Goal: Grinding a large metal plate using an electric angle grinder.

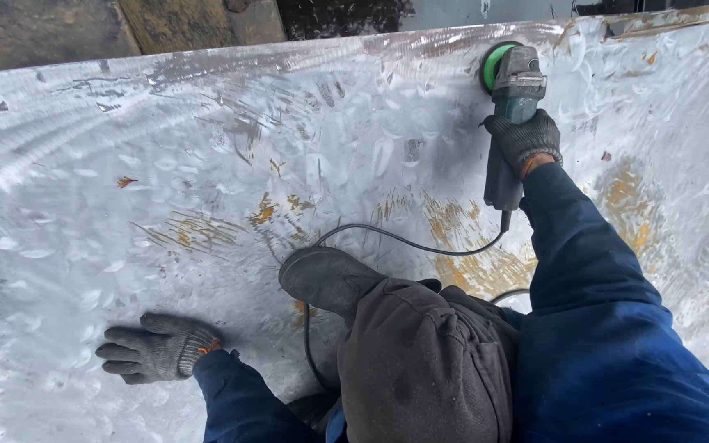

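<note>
My right hand, in a dark grey knit glove, is closed around the body of a green and grey angle grinder. Its green disc rests on a large ground steel plate near the plate's far edge. My left hand, also gloved, lies flat with fingers spread on the plate at the lower left. Both arms wear blue sleeves. My knee in dark trousers and a grey boot rest on the plate between the hands.
The grinder's black cable runs from the tool across the plate, past the boot and down under my leg. Rusty yellow patches remain among the shiny swirl marks. Beyond the plate's far edge lies dark wet ground.
</note>
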